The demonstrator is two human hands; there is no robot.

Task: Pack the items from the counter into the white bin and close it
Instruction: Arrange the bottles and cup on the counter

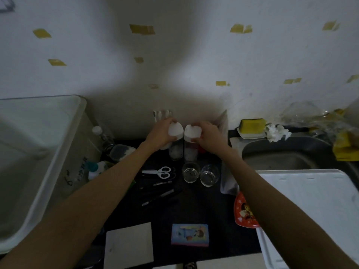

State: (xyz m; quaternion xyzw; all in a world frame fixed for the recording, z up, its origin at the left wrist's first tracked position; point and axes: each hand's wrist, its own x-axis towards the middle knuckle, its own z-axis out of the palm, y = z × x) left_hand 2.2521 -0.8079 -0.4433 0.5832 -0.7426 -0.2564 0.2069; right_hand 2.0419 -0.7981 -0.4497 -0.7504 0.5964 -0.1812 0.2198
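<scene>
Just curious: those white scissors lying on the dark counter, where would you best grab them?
The scissors lie flat, handles to the right, blades pointing left. Probably best to come from above and pinch the white handle loops; they're thicker and safer than the blades.

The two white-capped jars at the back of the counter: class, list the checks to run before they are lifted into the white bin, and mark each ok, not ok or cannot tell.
1. Left hand grips the left jar at its cap: ok.
2. Right hand grips the right jar at its cap: ok.
3. Caps fully closed: cannot tell.
4. White bin open at the left: ok.
5. Room inside the bin: cannot tell; the view is too dim.
6. Lift path clear: not ok, since two empty glasses stand just in front of the jars, and a small bottle stands beside the bin.
</scene>
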